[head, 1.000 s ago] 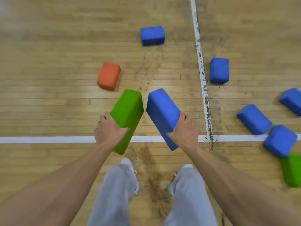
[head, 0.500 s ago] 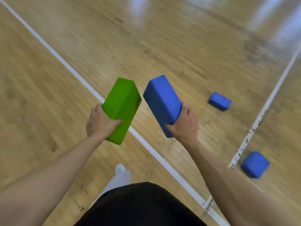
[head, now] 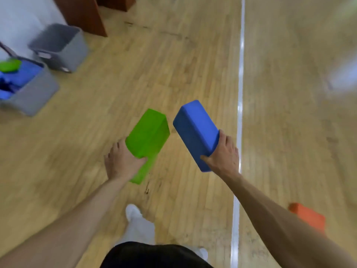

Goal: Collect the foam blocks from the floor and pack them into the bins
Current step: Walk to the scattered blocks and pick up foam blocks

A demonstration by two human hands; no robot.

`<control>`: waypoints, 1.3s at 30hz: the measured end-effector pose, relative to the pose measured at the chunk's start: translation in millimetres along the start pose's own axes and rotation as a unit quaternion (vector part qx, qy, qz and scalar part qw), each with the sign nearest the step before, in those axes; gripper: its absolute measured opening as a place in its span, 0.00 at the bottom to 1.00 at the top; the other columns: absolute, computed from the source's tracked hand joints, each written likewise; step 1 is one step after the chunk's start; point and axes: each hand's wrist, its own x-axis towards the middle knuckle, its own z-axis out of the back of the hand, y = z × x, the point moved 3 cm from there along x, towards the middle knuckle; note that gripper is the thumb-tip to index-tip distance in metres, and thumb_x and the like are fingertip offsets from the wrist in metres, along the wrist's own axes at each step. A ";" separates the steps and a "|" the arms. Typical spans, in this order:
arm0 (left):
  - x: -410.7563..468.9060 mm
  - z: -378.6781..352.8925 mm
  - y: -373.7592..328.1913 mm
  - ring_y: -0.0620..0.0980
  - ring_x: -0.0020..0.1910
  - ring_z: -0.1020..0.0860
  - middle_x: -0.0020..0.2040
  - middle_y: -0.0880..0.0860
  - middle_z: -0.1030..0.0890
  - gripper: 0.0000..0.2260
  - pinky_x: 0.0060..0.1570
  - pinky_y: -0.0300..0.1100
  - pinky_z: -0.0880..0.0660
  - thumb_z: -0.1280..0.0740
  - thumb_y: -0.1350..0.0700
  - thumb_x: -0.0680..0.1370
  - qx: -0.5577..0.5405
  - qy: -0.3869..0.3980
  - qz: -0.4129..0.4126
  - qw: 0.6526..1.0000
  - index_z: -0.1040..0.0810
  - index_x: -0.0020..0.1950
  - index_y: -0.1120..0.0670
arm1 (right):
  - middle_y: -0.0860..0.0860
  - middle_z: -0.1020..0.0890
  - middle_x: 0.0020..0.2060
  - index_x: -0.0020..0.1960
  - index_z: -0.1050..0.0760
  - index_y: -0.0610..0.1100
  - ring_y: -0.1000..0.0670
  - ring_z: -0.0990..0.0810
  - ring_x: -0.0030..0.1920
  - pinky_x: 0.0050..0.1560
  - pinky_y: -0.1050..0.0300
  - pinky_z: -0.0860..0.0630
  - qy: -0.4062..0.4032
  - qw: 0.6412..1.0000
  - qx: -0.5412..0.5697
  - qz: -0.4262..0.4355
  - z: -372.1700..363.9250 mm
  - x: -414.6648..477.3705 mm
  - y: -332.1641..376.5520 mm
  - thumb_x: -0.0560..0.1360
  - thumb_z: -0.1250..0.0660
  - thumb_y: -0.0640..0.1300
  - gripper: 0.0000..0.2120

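Left hand (head: 120, 163) clasping green block (head: 147, 136), right hand (head: 224, 155) clasping blue block (head: 195, 128) (bins (head: 34, 95) far left)

Two bins: far bin (head: 67, 53), near bin (head: 34, 93). Three blocks outside them: green block (head: 147, 132), blue block (head: 195, 128), orange block (head: 307, 215). A second green block (head: 9, 64) in the near bin, blues there uncountable

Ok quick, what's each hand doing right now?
Left hand: closed around the green foam block, holding it up.
Right hand: closed around the blue foam block, holding it up.
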 end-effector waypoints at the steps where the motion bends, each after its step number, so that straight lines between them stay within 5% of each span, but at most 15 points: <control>1: 15.7 18.1 26.2 0.60 0.63 0.27 0.64 0.58 0.27 0.42 0.61 0.53 0.33 0.21 0.44 0.62 -0.003 -0.017 0.020 1.000 0.34 0.70 0.55 | 0.47 0.30 0.62 0.74 0.45 0.44 0.43 0.28 0.61 0.60 0.50 0.32 0.016 1.000 0.002 0.021 -16.8 15.5 38.9 0.64 0.26 0.53 0.46; 8: 118.1 165.5 172.6 0.61 0.61 0.27 0.61 0.60 0.26 0.41 0.58 0.53 0.32 0.20 0.47 0.61 0.005 -0.158 0.117 0.980 0.32 0.69 0.58 | 0.47 0.29 0.63 0.75 0.45 0.45 0.42 0.28 0.61 0.61 0.48 0.31 0.066 0.979 0.012 0.195 -92.2 91.1 294.2 0.63 0.26 0.53 0.46; 13: 172.9 219.0 223.1 0.60 0.62 0.27 0.64 0.59 0.28 0.41 0.60 0.53 0.32 0.20 0.48 0.62 -0.026 -0.228 0.196 0.953 0.34 0.70 0.58 | 0.46 0.30 0.63 0.76 0.46 0.45 0.43 0.29 0.62 0.61 0.48 0.32 0.052 0.966 0.054 0.247 -115.9 139.3 402.7 0.64 0.25 0.54 0.48; 24: 392.7 198.4 272.7 0.60 0.64 0.28 0.66 0.58 0.30 0.43 0.61 0.53 0.31 0.23 0.40 0.65 -0.090 -0.140 0.360 0.918 0.37 0.71 0.58 | 0.47 0.30 0.63 0.73 0.43 0.46 0.42 0.28 0.63 0.63 0.45 0.30 0.164 0.967 0.066 0.181 -232.7 314.7 536.0 0.62 0.25 0.55 0.46; 39: 763.5 281.8 264.7 0.60 0.63 0.27 0.64 0.59 0.29 0.40 0.60 0.55 0.29 0.22 0.42 0.64 -0.146 -0.186 0.368 0.899 0.34 0.68 0.58 | 0.47 0.30 0.63 0.74 0.44 0.45 0.44 0.29 0.63 0.63 0.47 0.30 0.163 0.953 0.031 0.254 -267.6 623.0 782.4 0.63 0.24 0.56 0.47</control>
